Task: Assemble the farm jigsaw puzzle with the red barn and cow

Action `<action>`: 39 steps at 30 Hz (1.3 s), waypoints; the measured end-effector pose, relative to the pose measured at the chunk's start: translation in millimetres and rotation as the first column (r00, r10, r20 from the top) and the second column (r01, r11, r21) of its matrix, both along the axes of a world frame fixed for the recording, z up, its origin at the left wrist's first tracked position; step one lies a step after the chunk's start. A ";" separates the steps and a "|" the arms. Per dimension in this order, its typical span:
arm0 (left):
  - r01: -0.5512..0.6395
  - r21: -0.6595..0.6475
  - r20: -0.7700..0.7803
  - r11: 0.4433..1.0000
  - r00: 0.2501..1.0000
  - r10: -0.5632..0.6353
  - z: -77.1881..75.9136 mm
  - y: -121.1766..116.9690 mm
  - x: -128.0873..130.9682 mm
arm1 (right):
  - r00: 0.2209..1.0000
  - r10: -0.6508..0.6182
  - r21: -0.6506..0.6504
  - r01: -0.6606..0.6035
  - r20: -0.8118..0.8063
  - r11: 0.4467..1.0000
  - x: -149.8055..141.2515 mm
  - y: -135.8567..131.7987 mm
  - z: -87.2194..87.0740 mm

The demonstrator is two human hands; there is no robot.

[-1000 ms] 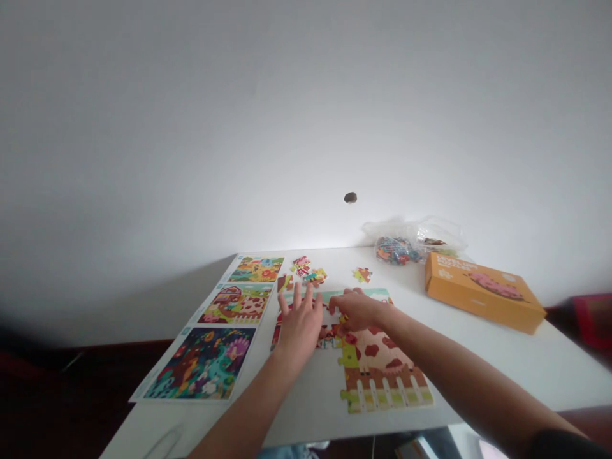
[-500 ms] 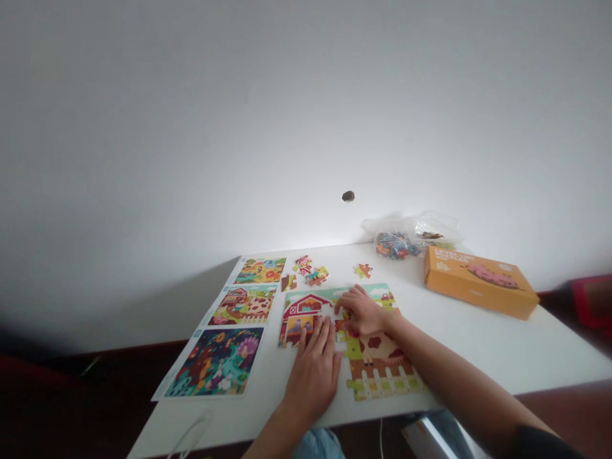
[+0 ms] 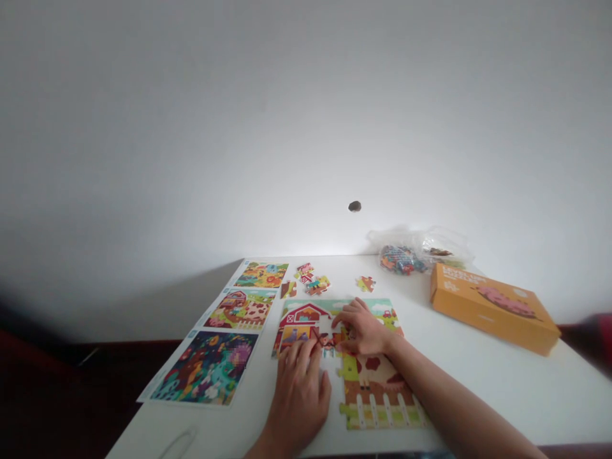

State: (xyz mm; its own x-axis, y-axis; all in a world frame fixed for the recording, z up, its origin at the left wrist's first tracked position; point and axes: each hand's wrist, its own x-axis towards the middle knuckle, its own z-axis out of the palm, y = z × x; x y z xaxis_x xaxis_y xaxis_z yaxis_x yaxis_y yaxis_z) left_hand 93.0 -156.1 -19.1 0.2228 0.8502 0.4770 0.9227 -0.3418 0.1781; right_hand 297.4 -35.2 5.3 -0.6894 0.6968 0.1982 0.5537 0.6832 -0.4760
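Observation:
A partly assembled farm jigsaw puzzle (image 3: pixel 377 371) lies on the white table, showing a red barn, a cow and a white fence. My left hand (image 3: pixel 301 382) rests palm down with its fingers extended, the tips on the lower edge of the barn section. At the puzzle's middle, my right hand (image 3: pixel 362 328) is curled, thumb and fingertips closed around the edge of a puzzle piece (image 3: pixel 327 342) with a small figure on it. The right fingers partly cover this piece and the cow's head area. An open gap shows below the barn, left of the fence.
Loose puzzle pieces (image 3: pixel 317 285) lie beyond the puzzle, with a single piece (image 3: pixel 366 284) farther right. A picture sheet (image 3: pixel 203 366) with three scenes is at left. An orange puzzle box (image 3: pixel 492 309) and plastic bags of pieces (image 3: pixel 404 258) stand at right near the wall.
My left hand has drawn back left and toward me, so the piece with the figure now shows. My right hand stays over the middle. The whole view has shifted slightly.

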 end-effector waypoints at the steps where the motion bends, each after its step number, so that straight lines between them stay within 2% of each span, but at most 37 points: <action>1: 0.009 -0.004 0.008 1.000 1.000 -0.009 0.0 -0.1 0.8 | 1.000 0.002 -0.005 -0.002 0.004 1.000 0.0 0.1 0.3; 4: 0.029 0.000 0.007 1.000 1.000 -0.029 -0.5 -0.8 1.3 | 1.000 0.002 -0.025 -0.002 0.003 1.000 -0.2 0.3 1.5; 7: 0.066 -0.032 -0.057 0.997 0.996 -0.068 1.7 0.3 -1.1 | 1.000 -0.010 -0.045 0.009 -0.021 0.999 -0.4 0.4 1.7; 11: 0.142 -0.107 -0.106 0.984 0.982 -0.153 14.6 8.4 -7.4 | 0.999 -0.015 -0.033 0.013 -0.035 0.999 -0.3 0.9 1.3; 13: 0.201 -0.133 -0.082 0.971 0.974 -0.212 22.5 15.6 -11.9 | 1.000 -0.008 -0.033 0.007 -0.023 0.999 -0.3 1.8 1.8; 15: 0.321 -0.155 -0.055 0.934 0.942 -0.332 28.2 23.0 -17.0 | 1.000 0.004 -0.036 -0.004 -0.002 0.999 -0.5 3.1 2.8; 17: 0.387 -0.165 -0.024 0.907 0.918 -0.396 30.5 29.2 -21.3 | 1.000 0.010 -0.029 -0.009 0.023 1.000 -1.3 4.2 4.0; 22: 0.385 -0.177 0.028 0.906 0.922 -0.386 29.7 33.4 -21.5 | 0.998 0.002 0.002 -0.002 0.067 1.000 -6.3 5.1 5.4; 28: 0.352 -0.145 -0.007 0.924 0.934 -0.357 29.2 31.7 -20.6 | 0.995 -0.005 0.028 0.002 0.096 1.000 -10.1 4.1 8.4; 30: 0.253 -0.070 -0.010 0.965 0.967 -0.254 27.3 35.9 -23.1 | 0.995 -0.002 0.020 0.000 0.100 1.000 -10.1 4.0 9.7; 32: 0.013 0.017 0.029 1.000 0.999 -0.014 24.6 44.4 -24.3 | 0.995 -0.002 0.007 0.001 0.098 1.000 -10.2 4.2 10.4; 34: -0.276 0.019 0.081 0.961 0.959 0.273 22.9 58.3 -22.5 | 0.995 -0.001 0.000 0.001 0.100 1.000 -10.6 4.3 10.6; 36: -0.448 -0.062 0.088 0.892 0.888 0.452 24.1 77.5 -17.8 | 0.995 0.003 0.004 -0.004 0.104 1.000 -10.7 3.7 10.9; 38: -0.500 -0.169 0.081 0.849 0.852 0.518 28.7 100.7 -12.5 | 0.995 0.000 0.007 0.000 0.099 1.000 -9.9 2.2 11.3; 39: -0.481 -0.196 0.076 0.855 0.861 0.502 31.6 112.7 -10.5 | 0.996 -0.003 0.011 0.002 0.093 1.000 -9.0 1.1 11.6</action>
